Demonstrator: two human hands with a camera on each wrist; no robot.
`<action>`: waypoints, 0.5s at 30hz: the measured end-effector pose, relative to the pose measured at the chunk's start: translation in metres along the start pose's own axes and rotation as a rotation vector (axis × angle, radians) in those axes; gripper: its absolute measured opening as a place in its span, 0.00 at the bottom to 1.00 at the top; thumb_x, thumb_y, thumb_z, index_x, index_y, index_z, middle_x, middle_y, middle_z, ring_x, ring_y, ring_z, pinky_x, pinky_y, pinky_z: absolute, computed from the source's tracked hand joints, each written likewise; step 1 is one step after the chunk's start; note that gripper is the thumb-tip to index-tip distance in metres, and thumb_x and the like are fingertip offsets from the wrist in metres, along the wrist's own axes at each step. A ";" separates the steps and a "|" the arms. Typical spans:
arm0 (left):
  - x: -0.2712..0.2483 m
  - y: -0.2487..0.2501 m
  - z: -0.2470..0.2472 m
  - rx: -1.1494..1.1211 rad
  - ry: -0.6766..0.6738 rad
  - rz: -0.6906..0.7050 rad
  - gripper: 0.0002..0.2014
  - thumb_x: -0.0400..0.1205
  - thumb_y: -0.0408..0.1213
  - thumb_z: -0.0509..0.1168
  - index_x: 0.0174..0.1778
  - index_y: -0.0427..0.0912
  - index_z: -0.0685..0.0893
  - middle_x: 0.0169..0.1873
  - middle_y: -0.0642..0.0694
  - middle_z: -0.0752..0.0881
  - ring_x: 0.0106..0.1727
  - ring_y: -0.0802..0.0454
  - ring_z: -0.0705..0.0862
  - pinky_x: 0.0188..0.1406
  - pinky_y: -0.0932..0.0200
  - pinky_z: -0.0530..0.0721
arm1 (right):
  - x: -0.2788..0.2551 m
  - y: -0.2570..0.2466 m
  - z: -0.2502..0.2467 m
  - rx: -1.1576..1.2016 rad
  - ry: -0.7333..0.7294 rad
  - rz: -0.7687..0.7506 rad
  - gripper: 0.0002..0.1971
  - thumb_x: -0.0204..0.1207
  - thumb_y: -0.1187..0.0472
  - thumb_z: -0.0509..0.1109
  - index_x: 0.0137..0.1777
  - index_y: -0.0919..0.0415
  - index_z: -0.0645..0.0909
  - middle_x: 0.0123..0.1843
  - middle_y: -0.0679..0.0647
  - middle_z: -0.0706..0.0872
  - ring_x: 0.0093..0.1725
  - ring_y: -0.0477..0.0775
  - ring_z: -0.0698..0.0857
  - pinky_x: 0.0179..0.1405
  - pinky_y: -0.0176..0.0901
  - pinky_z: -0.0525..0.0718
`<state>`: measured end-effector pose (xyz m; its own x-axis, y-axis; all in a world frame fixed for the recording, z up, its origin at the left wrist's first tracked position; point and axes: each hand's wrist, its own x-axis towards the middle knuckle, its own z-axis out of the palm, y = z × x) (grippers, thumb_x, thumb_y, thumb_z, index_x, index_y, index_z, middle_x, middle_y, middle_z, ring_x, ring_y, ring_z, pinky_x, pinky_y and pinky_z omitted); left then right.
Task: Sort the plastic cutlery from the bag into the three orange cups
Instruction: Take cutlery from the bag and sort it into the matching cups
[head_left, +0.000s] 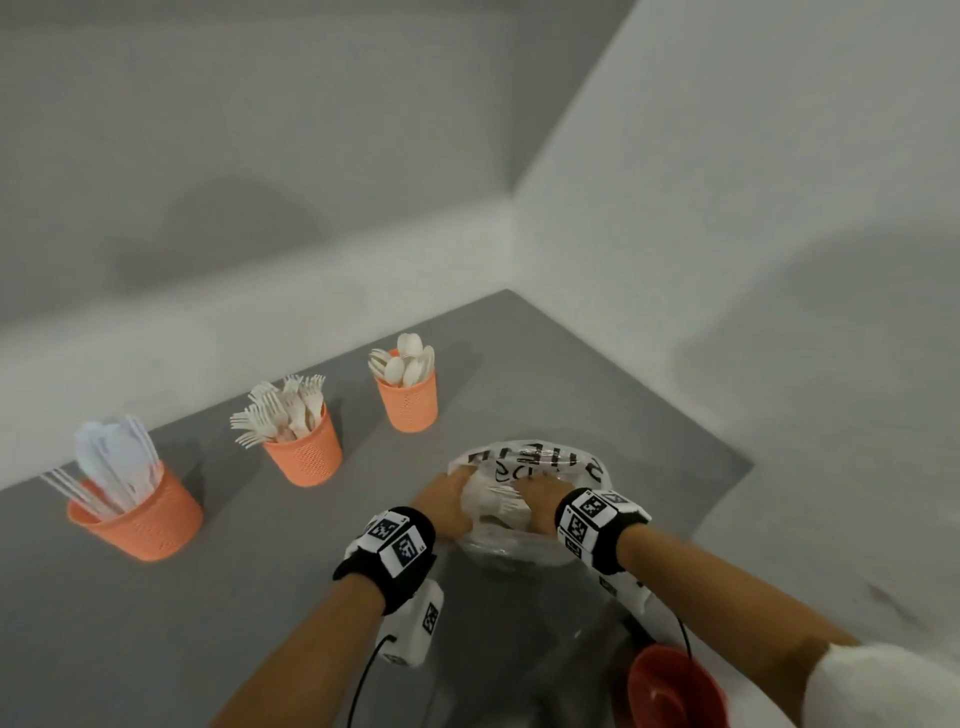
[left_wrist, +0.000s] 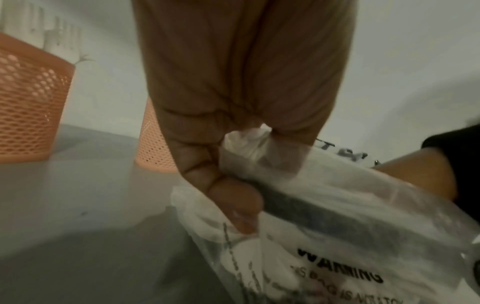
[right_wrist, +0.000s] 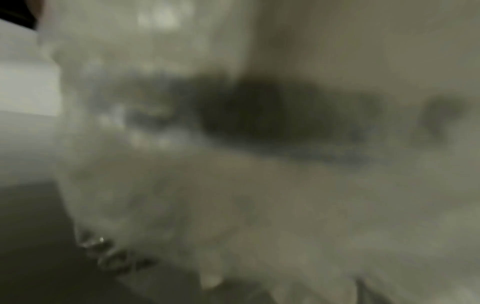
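Note:
Three orange mesh cups stand on the grey table: the left cup (head_left: 148, 525) holds knives, the middle cup (head_left: 307, 457) forks, the far cup (head_left: 409, 402) spoons. A clear plastic bag (head_left: 524, 460) with black print lies near me. My left hand (head_left: 453, 496) pinches the bag's (left_wrist: 337, 226) open edge between curled fingers and thumb (left_wrist: 239, 205). My right hand (head_left: 535, 499) reaches into the bag's mouth, its fingers veiled by plastic. Pale cutlery (head_left: 498, 506) shows inside the bag. The right wrist view is a blur of plastic (right_wrist: 182, 185).
White walls meet in a corner behind the table (head_left: 597, 374), whose right edge runs close to the bag. A red round object (head_left: 672, 686) sits low at the right, below my right forearm. Two orange cups (left_wrist: 28, 102) stand left of my left hand.

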<state>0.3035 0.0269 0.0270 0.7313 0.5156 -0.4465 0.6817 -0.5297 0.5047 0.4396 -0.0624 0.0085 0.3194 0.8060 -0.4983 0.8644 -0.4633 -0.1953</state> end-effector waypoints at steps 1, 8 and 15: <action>-0.005 0.002 -0.003 -0.010 -0.007 0.021 0.36 0.77 0.27 0.63 0.80 0.44 0.57 0.72 0.34 0.70 0.69 0.37 0.75 0.57 0.53 0.77 | 0.001 0.000 -0.001 -0.011 0.015 0.002 0.30 0.76 0.50 0.68 0.76 0.60 0.66 0.75 0.60 0.73 0.74 0.63 0.72 0.73 0.53 0.71; -0.016 0.007 -0.020 -0.004 -0.003 0.060 0.34 0.77 0.27 0.63 0.79 0.45 0.58 0.71 0.36 0.72 0.63 0.37 0.80 0.37 0.60 0.79 | 0.021 -0.004 0.000 0.045 -0.054 0.022 0.18 0.70 0.57 0.74 0.59 0.59 0.79 0.59 0.57 0.85 0.58 0.58 0.83 0.57 0.47 0.80; -0.018 0.005 -0.030 0.006 0.017 0.017 0.35 0.77 0.26 0.62 0.80 0.45 0.57 0.73 0.37 0.70 0.63 0.38 0.80 0.42 0.60 0.79 | 0.049 -0.003 0.008 0.164 -0.087 -0.003 0.31 0.71 0.50 0.74 0.72 0.58 0.73 0.70 0.59 0.79 0.70 0.63 0.77 0.70 0.54 0.75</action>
<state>0.2930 0.0349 0.0598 0.7424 0.5176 -0.4253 0.6692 -0.5426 0.5078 0.4493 -0.0241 -0.0224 0.2755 0.7759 -0.5675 0.7882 -0.5203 -0.3286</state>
